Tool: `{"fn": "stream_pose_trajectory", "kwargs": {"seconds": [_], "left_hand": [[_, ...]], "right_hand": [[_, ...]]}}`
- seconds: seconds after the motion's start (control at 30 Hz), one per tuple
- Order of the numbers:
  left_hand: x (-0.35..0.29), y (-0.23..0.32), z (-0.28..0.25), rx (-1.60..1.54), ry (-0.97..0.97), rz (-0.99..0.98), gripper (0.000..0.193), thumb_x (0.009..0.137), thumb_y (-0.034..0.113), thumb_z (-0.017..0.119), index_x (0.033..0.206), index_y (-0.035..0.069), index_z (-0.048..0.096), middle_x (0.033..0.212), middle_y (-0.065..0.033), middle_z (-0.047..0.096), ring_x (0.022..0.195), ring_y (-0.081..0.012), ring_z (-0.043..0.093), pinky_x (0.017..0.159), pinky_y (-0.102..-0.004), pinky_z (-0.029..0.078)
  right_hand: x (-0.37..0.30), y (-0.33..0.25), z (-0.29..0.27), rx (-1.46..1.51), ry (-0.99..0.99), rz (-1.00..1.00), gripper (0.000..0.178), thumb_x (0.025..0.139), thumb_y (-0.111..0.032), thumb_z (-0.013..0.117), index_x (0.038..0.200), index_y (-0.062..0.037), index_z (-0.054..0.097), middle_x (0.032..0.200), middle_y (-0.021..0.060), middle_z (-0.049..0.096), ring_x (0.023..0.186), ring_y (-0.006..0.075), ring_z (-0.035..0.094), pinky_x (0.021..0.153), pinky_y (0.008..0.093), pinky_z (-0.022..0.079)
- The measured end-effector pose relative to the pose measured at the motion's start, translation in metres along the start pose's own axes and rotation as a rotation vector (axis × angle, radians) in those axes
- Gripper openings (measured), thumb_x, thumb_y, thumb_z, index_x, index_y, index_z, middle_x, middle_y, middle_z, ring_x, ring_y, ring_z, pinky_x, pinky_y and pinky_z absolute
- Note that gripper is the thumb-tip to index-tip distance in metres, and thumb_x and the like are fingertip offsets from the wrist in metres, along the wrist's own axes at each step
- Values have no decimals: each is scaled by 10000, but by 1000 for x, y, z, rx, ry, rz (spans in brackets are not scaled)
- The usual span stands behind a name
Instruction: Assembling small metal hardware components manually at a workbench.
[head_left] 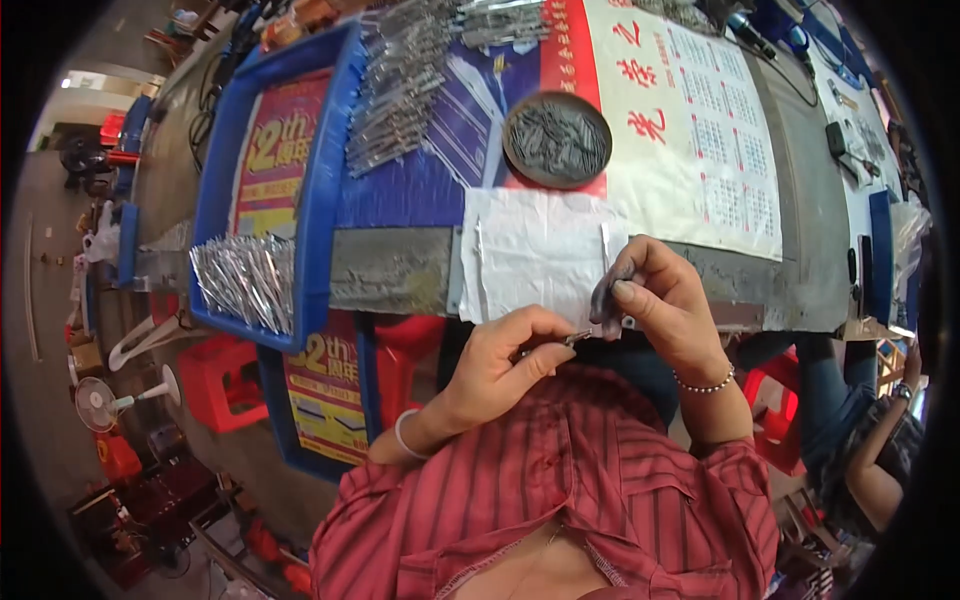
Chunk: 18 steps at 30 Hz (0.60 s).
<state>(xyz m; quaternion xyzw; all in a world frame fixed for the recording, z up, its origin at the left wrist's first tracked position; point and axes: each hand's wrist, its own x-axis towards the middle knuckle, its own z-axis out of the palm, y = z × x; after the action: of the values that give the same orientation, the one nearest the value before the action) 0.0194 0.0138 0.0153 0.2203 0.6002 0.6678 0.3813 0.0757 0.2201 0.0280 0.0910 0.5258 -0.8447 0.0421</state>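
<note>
My left hand [505, 362] pinches a slim silver metal piece [578, 338] between thumb and forefinger, just off the table's near edge. My right hand [665, 300] is closed on a crumpled dark grey piece of cloth [604, 305], which meets the tip of the metal piece. Beyond my hands, a white cloth [540, 250] lies over the table edge. A round bowl [557, 140] of small dark grey metal parts stands behind it. Many slim silver pieces [243, 283] fill the near end of a blue tray [312, 200] at left.
More silver pieces [395, 90] lie in rows on a blue sheet. A calendar sheet [690, 130] covers the table's right part. Below are a second blue tray [370, 385] and a red stool [220, 380]. Another person's arm [880, 450] shows at right.
</note>
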Motion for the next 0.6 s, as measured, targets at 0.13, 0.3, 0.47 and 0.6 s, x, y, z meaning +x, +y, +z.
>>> {"fn": "stream_pose_trajectory", "kwargs": {"seconds": [0.13,0.3,0.47,0.6], "left_hand": [[2,-1,5,101,-7,55,134,841,25,617,969,-5,593,832,-72,607,724,-132,591,644,-239,460],[-1,-3,4,191,-25,100,134,824,9,626,953,-5,594,834,-81,605,730,-161,595,647,-249,458],[-2,-5,1,235,-23,153,138,814,-5,628,948,-2,593,825,-80,600,702,-156,577,622,-252,446],[1,-4,-1,277,-29,210,139,812,-5,629,947,2,595,819,-76,597,691,-156,570,610,-250,440]], "right_hand": [[-12,8,-2,-12,-21,76,108,877,-76,607,931,-4,546,787,28,601,633,59,529,569,192,434],[-19,4,-3,-52,-50,54,119,856,-51,621,948,23,611,808,17,600,660,54,517,576,195,417],[-22,1,-1,2,-84,62,112,846,-13,598,952,23,603,821,15,589,695,44,503,596,184,399],[-22,-2,2,42,-67,177,139,817,12,597,946,-7,548,814,-5,533,708,36,468,610,181,380]]}}
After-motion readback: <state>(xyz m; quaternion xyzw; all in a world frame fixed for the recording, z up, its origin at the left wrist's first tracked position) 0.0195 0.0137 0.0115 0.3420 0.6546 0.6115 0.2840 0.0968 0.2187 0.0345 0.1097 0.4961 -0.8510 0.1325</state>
